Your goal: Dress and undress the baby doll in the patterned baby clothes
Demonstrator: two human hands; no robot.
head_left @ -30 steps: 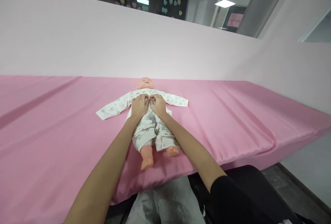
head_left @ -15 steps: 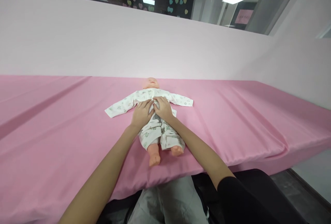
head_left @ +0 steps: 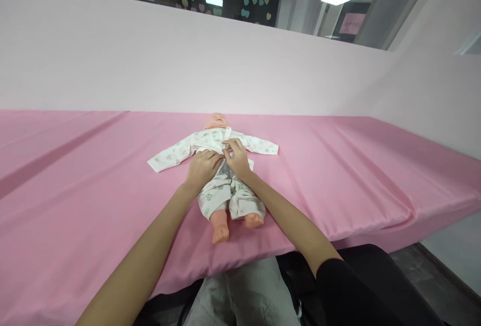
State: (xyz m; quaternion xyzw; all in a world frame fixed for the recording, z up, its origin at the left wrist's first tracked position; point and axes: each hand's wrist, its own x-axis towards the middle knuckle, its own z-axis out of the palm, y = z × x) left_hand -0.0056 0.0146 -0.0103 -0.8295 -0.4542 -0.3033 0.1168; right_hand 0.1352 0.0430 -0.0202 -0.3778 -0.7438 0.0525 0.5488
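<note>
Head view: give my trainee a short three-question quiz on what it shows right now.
1. True or false: the doll lies on its back on the pink sheet.
2. Where do the left hand and right hand rest? A) on the doll's feet B) on the front of its white printed top C) on the bare sheet
3. Fill in: the doll's feet are ____ (bare or covered).

Key: 1 true; 2 B; 3 bare.
</note>
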